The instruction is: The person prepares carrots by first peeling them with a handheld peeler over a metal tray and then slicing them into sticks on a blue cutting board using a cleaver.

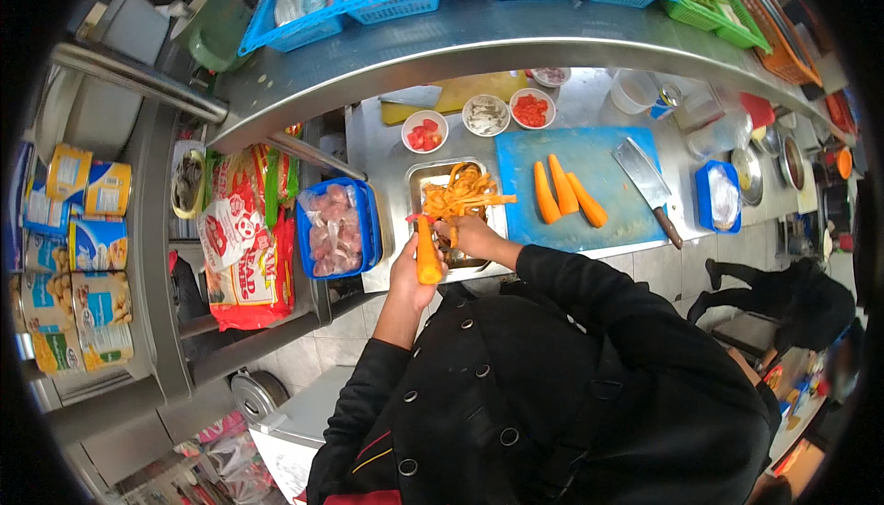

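Observation:
My left hand (404, 274) grips a peeled orange carrot (428, 260), its thick end towards me. My right hand (471, 237) is closed around a red-tipped peeler (418, 218) at the carrot's far end; the fingers hide most of this tool. Just beyond both hands, carrot peelings (459, 191) are heaped in a steel pan (414, 177), with some strips hanging over its right rim. Three more peeled carrots (563, 191) lie on the blue cutting board (518, 153). A cleaver (642, 173) rests across the board's right side, its handle past the edge.
White bowls of cut tomato (424, 133) and chopped red pieces (532, 111) stand behind the pan. A blue basket (373, 229) with bagged meat is at left. The steel shelf (483, 56) overhangs the counter's back. Another person (794, 298) bends at far right.

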`<action>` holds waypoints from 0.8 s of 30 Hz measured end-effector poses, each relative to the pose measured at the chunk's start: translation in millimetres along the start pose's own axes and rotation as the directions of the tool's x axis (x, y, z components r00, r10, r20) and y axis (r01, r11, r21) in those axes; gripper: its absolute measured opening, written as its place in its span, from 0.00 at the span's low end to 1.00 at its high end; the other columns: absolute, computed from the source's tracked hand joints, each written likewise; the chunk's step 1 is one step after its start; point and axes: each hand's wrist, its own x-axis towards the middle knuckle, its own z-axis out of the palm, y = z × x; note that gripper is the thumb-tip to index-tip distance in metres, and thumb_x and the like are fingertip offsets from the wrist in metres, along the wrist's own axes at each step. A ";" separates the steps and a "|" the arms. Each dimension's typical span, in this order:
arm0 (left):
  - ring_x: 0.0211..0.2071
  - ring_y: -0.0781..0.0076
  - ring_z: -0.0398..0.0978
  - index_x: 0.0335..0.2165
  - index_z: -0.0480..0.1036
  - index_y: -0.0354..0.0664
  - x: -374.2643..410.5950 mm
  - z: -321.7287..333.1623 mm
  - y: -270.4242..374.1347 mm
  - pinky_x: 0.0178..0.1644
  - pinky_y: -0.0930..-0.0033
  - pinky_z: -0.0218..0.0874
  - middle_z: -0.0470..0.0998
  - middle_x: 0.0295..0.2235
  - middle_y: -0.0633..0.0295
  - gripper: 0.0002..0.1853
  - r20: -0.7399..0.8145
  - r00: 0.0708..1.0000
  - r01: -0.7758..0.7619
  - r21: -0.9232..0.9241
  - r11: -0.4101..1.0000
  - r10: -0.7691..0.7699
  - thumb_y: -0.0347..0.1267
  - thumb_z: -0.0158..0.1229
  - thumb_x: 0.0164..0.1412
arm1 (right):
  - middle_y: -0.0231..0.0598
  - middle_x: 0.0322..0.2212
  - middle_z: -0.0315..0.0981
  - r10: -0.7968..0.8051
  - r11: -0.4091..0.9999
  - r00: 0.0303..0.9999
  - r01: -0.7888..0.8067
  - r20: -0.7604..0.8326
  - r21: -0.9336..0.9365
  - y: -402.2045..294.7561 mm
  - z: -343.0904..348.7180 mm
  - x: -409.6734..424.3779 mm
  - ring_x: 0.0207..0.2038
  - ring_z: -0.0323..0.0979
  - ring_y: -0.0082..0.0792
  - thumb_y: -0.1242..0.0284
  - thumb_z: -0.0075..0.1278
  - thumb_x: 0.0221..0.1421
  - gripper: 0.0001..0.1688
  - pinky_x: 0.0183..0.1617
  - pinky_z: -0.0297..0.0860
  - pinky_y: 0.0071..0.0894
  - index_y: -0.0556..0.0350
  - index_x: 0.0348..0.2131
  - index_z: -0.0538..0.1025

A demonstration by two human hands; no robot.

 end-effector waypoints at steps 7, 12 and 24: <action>0.29 0.69 0.75 0.46 0.71 0.48 21.7 -9.9 8.1 0.31 0.65 0.70 0.77 0.32 0.65 0.15 -0.035 0.999 -0.022 -0.053 0.998 0.020 0.44 0.45 0.74 | 0.57 0.31 0.79 0.161 0.972 0.985 -0.147 -0.061 0.186 -39.2 -25.7 -37.7 0.38 0.77 0.62 0.51 0.41 0.70 0.28 0.43 0.70 0.56 0.58 0.40 0.78; 0.27 0.70 0.73 0.43 0.70 0.49 34.9 -3.9 7.1 0.28 0.66 0.67 0.74 0.30 0.67 0.13 -0.037 0.999 -0.026 -0.013 1.000 0.026 0.42 0.42 0.73 | 0.49 0.29 0.80 0.085 0.990 0.977 -0.106 -0.195 -0.098 -40.6 -52.2 -43.8 0.34 0.78 0.55 0.51 0.50 0.64 0.25 0.36 0.71 0.53 0.55 0.37 0.78; 0.26 0.70 0.71 0.38 0.69 0.47 40.3 0.0 3.7 0.26 0.65 0.65 0.72 0.27 0.66 0.15 -0.065 0.997 -0.035 0.014 0.999 0.036 0.45 0.43 0.73 | 0.45 0.27 0.80 -0.067 0.884 0.979 -0.031 -0.193 -0.467 -18.4 -66.5 -68.1 0.32 0.80 0.51 0.52 0.55 0.58 0.20 0.35 0.75 0.51 0.49 0.34 0.80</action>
